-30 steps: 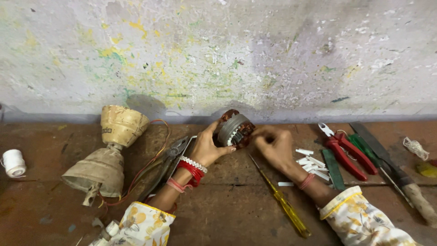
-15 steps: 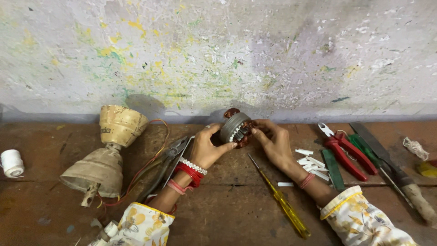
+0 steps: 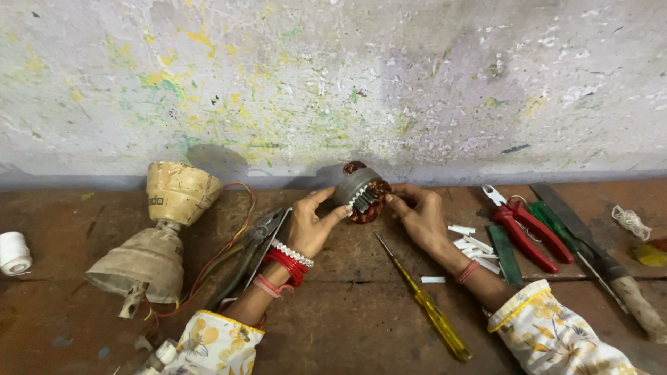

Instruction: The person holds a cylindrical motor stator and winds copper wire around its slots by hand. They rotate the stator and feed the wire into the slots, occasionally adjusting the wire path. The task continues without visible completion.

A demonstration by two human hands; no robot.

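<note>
1. Nearest me on the worn brown wooden bench (image 3: pixel 361 312) lies a yellow-handled screwdriver (image 3: pixel 434 312); grey metal pliers (image 3: pixel 253 246) sit beside my left wrist.
2. My left hand (image 3: pixel 311 223) and right hand (image 3: pixel 419 215) both have fingers closed on the round grey motor stator with copper windings (image 3: pixel 360 192), held just above the bench.
3. Beyond it stands the paint-flecked wall (image 3: pixel 333 76).

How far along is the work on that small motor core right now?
Done: the motor core is out on the wooden bench, with copper windings showing at both ends. In hand: the left hand and the right hand hold it up, fingertips at its slotted face. Left: white strips lie loose beside the right wrist; the yellow screwdriver, pliers and fan housing lie untouched.
</note>
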